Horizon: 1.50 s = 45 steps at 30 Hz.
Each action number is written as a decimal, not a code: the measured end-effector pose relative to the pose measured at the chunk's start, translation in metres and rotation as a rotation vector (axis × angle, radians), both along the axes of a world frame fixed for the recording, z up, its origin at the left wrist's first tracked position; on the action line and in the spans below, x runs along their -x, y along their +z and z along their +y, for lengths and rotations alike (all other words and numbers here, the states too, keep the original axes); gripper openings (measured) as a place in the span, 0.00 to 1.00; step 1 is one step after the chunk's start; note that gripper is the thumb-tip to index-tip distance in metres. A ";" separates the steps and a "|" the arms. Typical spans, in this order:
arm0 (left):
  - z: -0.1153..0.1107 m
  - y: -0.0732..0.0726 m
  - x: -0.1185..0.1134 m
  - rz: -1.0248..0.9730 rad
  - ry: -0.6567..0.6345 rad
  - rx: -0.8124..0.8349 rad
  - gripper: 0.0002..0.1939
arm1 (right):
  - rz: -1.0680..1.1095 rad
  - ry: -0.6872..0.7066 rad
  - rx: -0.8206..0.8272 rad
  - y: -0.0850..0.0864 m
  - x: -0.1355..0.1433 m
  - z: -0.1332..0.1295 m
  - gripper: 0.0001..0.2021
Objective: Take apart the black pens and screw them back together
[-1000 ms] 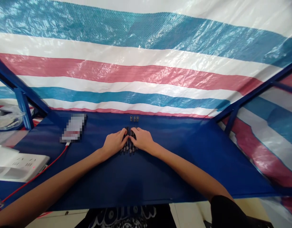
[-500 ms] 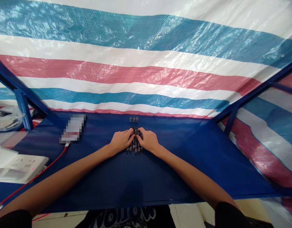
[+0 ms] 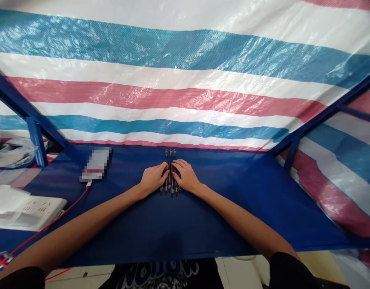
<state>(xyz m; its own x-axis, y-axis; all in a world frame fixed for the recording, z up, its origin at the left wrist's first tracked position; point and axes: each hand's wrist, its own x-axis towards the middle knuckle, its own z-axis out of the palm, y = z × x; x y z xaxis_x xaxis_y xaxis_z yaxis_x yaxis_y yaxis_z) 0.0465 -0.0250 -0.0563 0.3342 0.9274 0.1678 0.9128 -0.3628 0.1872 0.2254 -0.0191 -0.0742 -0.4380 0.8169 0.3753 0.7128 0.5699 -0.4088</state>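
Several thin dark pens (image 3: 170, 185) lie side by side in a bundle on the blue table, their tips toward me. At the bundle's left side, my left hand (image 3: 153, 177) is closed, with its thumb and fingers against the pens. From the other side my right hand (image 3: 186, 176) cups the pens, its fingers laid over their far ends and its thumb along them. The fingers hide part of the pens. Just beyond the hands, three small grey cylinders (image 3: 171, 152) stand in a row, apart from the bundle.
A phone-like device (image 3: 96, 163), blurred out, lies at the left with a red cable (image 3: 72, 206) plugged in. Nearer is a white power strip (image 3: 40, 210). A striped plastic sheet (image 3: 185, 96) hangs behind the blue table (image 3: 248, 200), between blue frame bars (image 3: 311, 120).
My right hand's fingers have stretched out more over the pens' far ends. The left hand stays nearly as it was. The view has tilted up slightly.
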 end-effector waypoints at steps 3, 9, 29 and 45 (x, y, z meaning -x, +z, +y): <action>0.000 0.001 0.000 -0.009 0.003 0.007 0.10 | -0.028 0.016 0.042 0.000 0.000 0.000 0.22; 0.002 0.001 -0.002 -0.029 0.002 0.039 0.12 | -0.044 0.015 0.099 0.002 -0.001 0.000 0.24; 0.001 0.002 0.000 -0.090 -0.069 0.024 0.10 | 0.028 -0.027 0.070 0.006 -0.002 -0.001 0.21; -0.027 0.006 0.007 -0.051 -0.680 -0.177 0.24 | -0.145 -0.047 0.188 0.004 -0.006 0.013 0.26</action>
<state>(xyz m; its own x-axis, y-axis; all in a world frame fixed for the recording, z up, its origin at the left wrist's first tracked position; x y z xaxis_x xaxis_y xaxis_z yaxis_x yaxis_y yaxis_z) 0.0398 -0.0524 -0.0501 0.8180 0.4727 0.3277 0.4642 -0.8790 0.1092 0.2312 -0.0058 -0.0700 -0.4359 0.8872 0.1509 0.7958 0.4583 -0.3957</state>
